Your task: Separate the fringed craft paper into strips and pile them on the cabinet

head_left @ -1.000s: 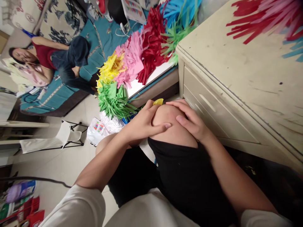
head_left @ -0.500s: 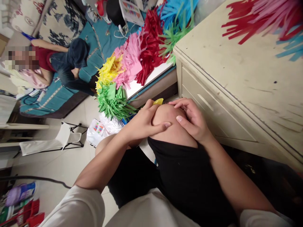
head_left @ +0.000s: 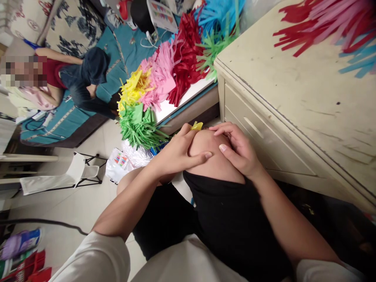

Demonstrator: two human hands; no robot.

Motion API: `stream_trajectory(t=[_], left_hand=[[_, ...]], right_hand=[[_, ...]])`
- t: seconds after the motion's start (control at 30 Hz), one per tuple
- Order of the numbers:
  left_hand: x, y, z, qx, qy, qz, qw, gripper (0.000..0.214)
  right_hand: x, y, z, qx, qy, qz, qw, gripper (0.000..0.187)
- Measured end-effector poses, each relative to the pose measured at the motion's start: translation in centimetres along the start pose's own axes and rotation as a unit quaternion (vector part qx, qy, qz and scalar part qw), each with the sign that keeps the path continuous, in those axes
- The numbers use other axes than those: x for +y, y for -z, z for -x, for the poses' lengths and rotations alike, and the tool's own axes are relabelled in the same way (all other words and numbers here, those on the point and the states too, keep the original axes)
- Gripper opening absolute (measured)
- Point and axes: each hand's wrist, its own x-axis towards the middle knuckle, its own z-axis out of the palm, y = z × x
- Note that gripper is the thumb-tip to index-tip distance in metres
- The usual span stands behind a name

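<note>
Both my hands rest on one bare, raised knee (head_left: 210,145). My left hand (head_left: 185,150) lies over the knee's left side, thumb stretched across the skin, its other fingers partly hidden past the far edge. On the opposite side, my right hand (head_left: 236,149) is laid with its thumb apart from its slightly bent fingers. Neither hand holds anything. Just beyond the knee a bit of yellow material (head_left: 196,125) shows, mostly hidden by it. Black shorts (head_left: 223,219) cover the thighs.
A cream cabinet (head_left: 264,102) stands close on the right, with red, pink and blue fringed strips (head_left: 317,27) on top. Ahead, green fringe (head_left: 141,125) and other coloured bundles line a white board. Another person (head_left: 79,78) sits on the sofa. A white folding chair (head_left: 79,168) stands left.
My hands stay in place on the knee. The surroundings sit slightly further left in view, as though my head turned a little.
</note>
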Motion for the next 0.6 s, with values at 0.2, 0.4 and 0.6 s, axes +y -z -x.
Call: stream_trajectory(t=[0.2,0.4,0.6], left_hand=[[0.24,0.14,-0.08,-0.006,0.007,-0.01,1.0,0.067],[0.15,-0.03,-0.05,0.006,0.013,-0.01,1.0,0.067],[0.39,-0.14,-0.93,-0.007,0.015,-0.027,0.999,0.064]], right_hand=[[-0.17,0.15,-0.02,-0.001,-0.001,0.021,1.0,0.015],[0.05,0.29,-0.03,-0.007,-0.007,0.034,0.999,0.025],[-0.42,0.75,-0.73,-0.005,-0.022,0.035,0.999,0.027]])
